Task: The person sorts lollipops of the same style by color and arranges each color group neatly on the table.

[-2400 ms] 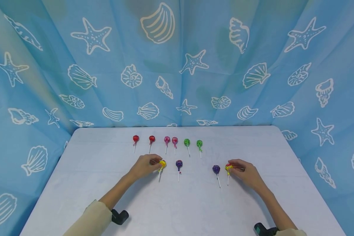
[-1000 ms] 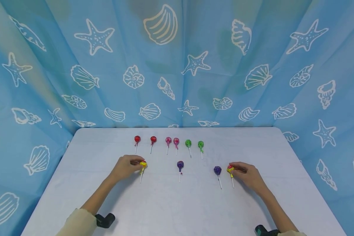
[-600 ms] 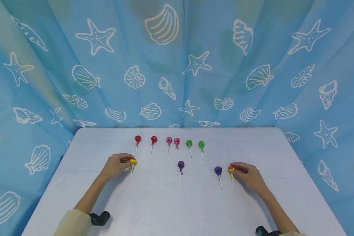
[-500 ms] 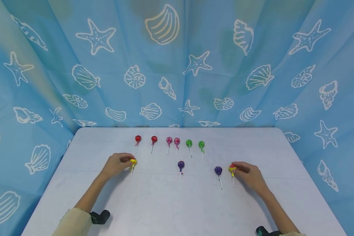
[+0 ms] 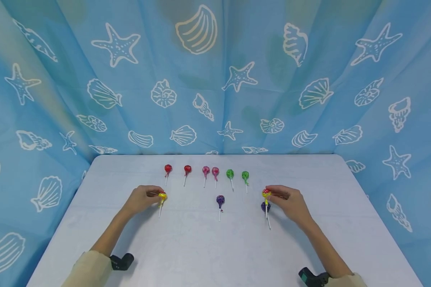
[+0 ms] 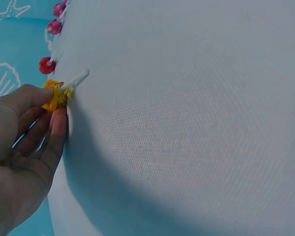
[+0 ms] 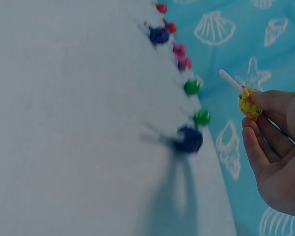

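My left hand (image 5: 143, 200) pinches a yellow-wrapped lollipop (image 6: 55, 97) by its head at the table's left side, below the red lollipops; its white stick points toward me. With thumb and fingertips my right hand (image 5: 289, 202) holds another yellow lollipop (image 7: 250, 104), which has a red patch on top. In the head view this one overlaps a purple lollipop (image 5: 263, 207) that lies on the table; the right wrist view shows it raised off the cloth. A second purple lollipop (image 5: 220, 200) lies mid-table between the hands.
A back row holds two red lollipops (image 5: 168, 169), two pink ones (image 5: 206, 170) and two green ones (image 5: 230, 174), sticks toward me. The white table (image 5: 201, 255) ends at a blue shell-print curtain (image 5: 215, 79). Each wrist wears a black camera (image 5: 122, 262).
My left hand has carried its yellow lollipop leftward, then stayed still over the last half second. My right hand has lifted its yellow lollipop and moved it left over the purple one.
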Available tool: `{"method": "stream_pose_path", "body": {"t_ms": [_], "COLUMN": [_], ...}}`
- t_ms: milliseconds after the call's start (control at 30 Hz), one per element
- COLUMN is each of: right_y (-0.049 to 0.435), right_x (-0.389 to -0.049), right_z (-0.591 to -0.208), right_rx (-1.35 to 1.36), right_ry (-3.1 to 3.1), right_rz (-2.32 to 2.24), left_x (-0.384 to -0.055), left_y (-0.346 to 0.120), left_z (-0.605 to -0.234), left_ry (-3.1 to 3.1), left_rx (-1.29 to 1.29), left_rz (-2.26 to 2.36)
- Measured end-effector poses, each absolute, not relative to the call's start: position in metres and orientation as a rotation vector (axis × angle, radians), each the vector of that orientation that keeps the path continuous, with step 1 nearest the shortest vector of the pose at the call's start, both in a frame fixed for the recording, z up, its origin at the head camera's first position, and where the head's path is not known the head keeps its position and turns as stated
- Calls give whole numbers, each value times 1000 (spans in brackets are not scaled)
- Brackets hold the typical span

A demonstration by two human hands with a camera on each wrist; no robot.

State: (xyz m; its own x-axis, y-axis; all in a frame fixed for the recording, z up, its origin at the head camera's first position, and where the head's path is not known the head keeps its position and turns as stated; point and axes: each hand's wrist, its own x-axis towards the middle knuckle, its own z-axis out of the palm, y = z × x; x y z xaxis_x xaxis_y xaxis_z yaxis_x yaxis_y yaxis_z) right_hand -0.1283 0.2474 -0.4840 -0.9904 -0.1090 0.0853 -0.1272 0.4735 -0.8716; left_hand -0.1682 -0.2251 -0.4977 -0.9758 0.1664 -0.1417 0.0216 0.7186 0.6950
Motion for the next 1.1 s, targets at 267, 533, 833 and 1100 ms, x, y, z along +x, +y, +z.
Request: {"method": "stream_pose_path", "body": {"t_ms": [267,533,833,1100], "right_y": [188,124,71,36], "right_x": [-141,-139,-146,-158], "right_z": [-467,-467,-482,-498], "right_rx": [249,424,411,421], "right_ry": [-2708,-2625,-2573,-2546], "right_rz": [1629,1809,1841,1775], "left_x": [-171,-168,-166,-168], "left_y": [-225,-226,-226,-227], "left_z": [-498,-498,-499,-502], "left_ry": [2711,2709,2691,2682], "left_rx": [166,136,111,99], "left_rz": [1104,1121,1119,1148]}}
